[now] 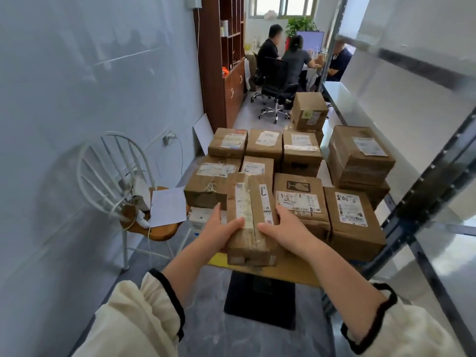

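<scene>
Where the bench ends at its near edge, open floor lies between it and the white chair on the left, while the dark metal rack closes off the right side. At that edge sits the parcel, a long cardboard box. Its long axis runs straight away from the person, with the taped seam and labels up. The left hand and right hand clamp its long sides, each grip closed on it with the thumb over the top. Other boxes crowd it: a tied box just to its left, a glass-symbol box close on its right, and more rows behind. A black slab lies on the floor below.
</scene>
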Tool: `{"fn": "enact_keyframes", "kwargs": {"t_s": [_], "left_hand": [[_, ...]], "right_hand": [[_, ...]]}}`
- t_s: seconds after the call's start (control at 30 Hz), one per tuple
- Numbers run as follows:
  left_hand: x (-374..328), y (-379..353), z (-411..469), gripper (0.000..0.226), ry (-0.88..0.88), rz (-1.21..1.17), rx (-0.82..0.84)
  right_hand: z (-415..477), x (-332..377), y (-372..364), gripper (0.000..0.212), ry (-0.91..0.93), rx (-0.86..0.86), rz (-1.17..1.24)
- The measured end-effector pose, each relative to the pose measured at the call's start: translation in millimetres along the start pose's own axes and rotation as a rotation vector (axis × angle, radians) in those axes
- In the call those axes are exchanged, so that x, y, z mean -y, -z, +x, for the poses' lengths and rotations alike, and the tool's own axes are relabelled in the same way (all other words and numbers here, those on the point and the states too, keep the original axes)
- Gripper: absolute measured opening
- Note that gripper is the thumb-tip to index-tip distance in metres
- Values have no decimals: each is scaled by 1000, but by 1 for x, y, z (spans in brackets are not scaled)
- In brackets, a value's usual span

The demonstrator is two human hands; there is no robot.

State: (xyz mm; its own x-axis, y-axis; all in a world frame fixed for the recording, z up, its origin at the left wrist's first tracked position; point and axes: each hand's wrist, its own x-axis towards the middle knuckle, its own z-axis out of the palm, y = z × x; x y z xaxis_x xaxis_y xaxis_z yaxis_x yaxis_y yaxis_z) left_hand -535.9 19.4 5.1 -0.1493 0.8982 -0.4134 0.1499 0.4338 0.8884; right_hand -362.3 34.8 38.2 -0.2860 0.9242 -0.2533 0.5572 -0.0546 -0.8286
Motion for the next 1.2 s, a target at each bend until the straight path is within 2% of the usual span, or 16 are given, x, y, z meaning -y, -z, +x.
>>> {"fn": "enact_keyframes", "kwargs": {"t_s": [0.17,0.33,0.43,0.5,0.6,0.7,0.83,1.0,1.2], "left_hand": [[-14,34,51,73,26,-98,84],[-24,76,91,56,265,-301,229],[-11,86,101,49,328,-408,307],[7,80,99,44,350,-482,282],[36,60,89,47,428,-656,226],[50,57,92,48,463,-748,171],[56,59,106,32,492,-779,148],[61,56,116,43,504,-815,139],[66,53,120,35,476,-793,183]], "right_hand": [[50,19,0,59,46,107,-118],[98,51,13,64,78,223,-268],[131,65,16,67,77,303,-416],[150,68,12,70,70,351,-532],[169,65,-5,67,81,405,-651],[182,56,-23,62,109,400,-681],[195,39,-33,58,142,324,-693],[200,26,-35,52,235,278,-754],[199,16,-35,50,274,280,-766]]}}
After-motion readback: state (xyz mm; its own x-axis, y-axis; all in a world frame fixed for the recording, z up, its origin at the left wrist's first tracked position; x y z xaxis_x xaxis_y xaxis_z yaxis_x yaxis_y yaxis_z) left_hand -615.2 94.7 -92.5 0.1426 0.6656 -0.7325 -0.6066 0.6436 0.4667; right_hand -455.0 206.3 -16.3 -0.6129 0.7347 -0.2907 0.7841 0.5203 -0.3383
